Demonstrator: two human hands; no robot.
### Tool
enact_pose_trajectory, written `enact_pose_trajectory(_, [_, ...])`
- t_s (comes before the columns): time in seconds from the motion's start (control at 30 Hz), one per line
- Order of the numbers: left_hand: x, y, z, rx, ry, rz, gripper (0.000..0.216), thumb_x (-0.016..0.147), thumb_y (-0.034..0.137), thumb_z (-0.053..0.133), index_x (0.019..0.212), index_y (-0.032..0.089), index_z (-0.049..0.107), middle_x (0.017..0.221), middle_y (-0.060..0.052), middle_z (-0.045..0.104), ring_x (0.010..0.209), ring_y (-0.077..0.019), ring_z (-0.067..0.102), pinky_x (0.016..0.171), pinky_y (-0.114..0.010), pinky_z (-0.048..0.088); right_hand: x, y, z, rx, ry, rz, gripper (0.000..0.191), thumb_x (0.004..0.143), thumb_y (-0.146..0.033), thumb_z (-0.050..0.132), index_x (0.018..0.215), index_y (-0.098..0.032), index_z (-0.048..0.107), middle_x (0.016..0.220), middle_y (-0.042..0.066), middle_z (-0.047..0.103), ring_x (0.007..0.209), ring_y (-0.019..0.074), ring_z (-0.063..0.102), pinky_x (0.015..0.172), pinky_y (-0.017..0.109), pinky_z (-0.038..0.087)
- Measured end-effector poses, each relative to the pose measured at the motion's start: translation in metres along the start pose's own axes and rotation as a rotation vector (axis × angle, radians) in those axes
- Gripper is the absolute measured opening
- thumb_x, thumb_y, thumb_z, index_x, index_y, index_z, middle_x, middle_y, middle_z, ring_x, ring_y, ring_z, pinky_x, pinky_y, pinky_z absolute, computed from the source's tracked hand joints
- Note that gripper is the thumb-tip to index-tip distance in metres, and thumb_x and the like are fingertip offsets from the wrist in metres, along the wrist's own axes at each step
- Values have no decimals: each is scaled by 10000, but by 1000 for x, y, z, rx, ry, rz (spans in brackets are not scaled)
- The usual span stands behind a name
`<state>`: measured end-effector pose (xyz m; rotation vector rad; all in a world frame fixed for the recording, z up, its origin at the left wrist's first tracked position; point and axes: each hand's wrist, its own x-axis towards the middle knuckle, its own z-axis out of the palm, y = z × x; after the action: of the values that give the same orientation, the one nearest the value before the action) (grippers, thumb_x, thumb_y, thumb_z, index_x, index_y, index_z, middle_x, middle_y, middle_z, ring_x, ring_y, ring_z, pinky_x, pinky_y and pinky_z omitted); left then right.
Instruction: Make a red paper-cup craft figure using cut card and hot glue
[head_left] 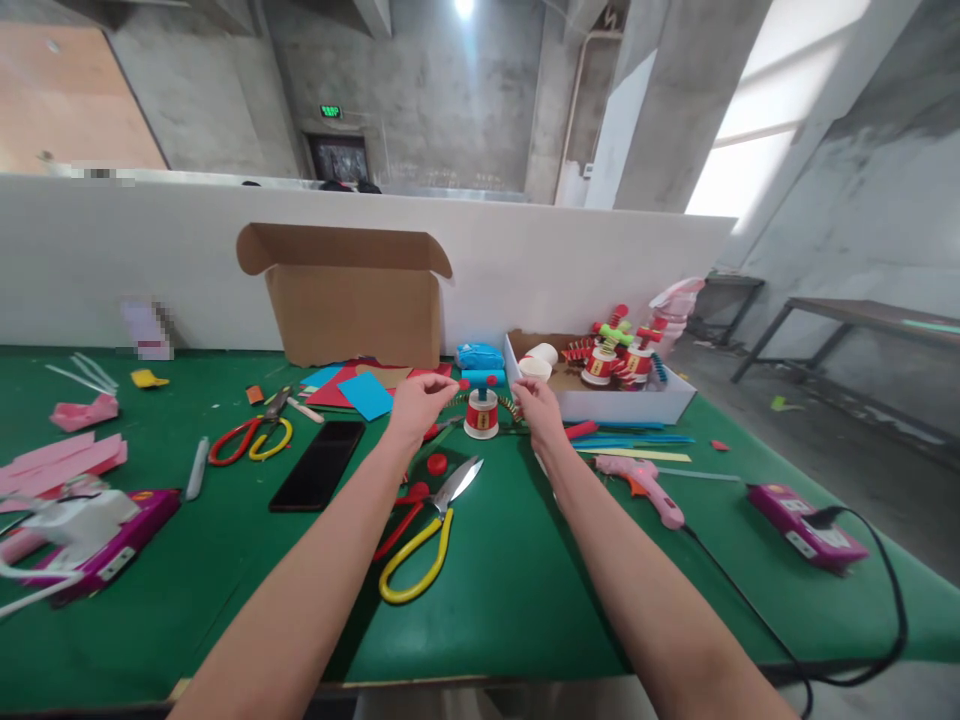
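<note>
A small white paper cup (481,428) with a red label stands upside down on the table between my hands. A blue piece stands on top of it, with two small red discs (491,381) above. Gold-and-green coiled paper strips (508,404) stick out from both its sides like arms. My left hand (421,402) pinches at the outer end of the left coil. On the other side, the fingers of my right hand (537,406) are closed at the end of the right coil. The fingertips partly hide both ends.
Large scissors (441,520) lie in front of the cup, near red caps (437,464). A phone (318,466) and smaller scissors (259,430) lie left. To the right are a pink glue gun (642,482) with a cord and a white box (630,406) of similar cup figures.
</note>
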<state>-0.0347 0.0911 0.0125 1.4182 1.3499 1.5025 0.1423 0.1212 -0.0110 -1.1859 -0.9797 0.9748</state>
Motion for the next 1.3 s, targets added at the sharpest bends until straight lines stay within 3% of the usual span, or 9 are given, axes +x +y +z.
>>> enact_pose_trajectory(0.2, [21, 1, 8, -90, -136, -121, 222, 535, 340, 753, 643, 157, 691, 560, 2, 627, 563, -113, 532, 580, -250, 419, 12, -7, 9, -58, -83, -69, 321, 650, -333, 607, 922, -187, 518, 576, -74, 504, 496, 83, 452, 459, 206, 323])
enact_pose_trajectory(0.33, [24, -9, 16, -124, -110, -148, 234, 515, 353, 771, 627, 163, 693, 566, -3, 641, 584, -122, 555, 604, -258, 444, 13, -15, 13, -46, -271, -14, 465, 701, -323, 588, 1133, -206, 463, 543, -93, 485, 376, 61, 398, 373, 187, 251])
enact_pose_trajectory(0.57, [27, -16, 17, -114, -74, -164, 249, 510, 356, 773, 639, 157, 700, 571, -1, 635, 572, -113, 540, 580, -246, 431, 18, -15, 19, -13, -496, -17, 712, 619, -206, 696, 1280, -259, 438, 563, -82, 515, 359, 52, 429, 345, 159, 237])
enact_pose_trajectory(0.9, [29, -20, 18, -5, -84, -96, 199, 550, 324, 721, 640, 148, 700, 601, -10, 650, 596, -120, 537, 578, -236, 413, 29, -9, 23, -122, -503, 13, 668, 654, -172, 636, 1300, -197, 465, 404, -92, 461, 331, 93, 427, 341, 178, 221])
enact_pose_trajectory(1.07, [29, -22, 20, -1, -80, -86, 191, 570, 327, 703, 649, 153, 702, 633, -22, 674, 635, -138, 569, 600, -243, 424, 27, -9, 20, -46, -557, 71, 706, 620, -147, 576, 1312, -211, 449, 398, -89, 484, 326, 81, 414, 344, 164, 188])
enact_pose_trajectory(1.3, [30, -25, 21, 31, -78, -77, 171, 580, 322, 693, 644, 163, 700, 620, -23, 667, 621, -143, 568, 594, -253, 422, 32, 1, 22, -13, -496, 47, 677, 611, -148, 564, 1280, -208, 484, 401, -90, 473, 333, 82, 414, 349, 175, 189])
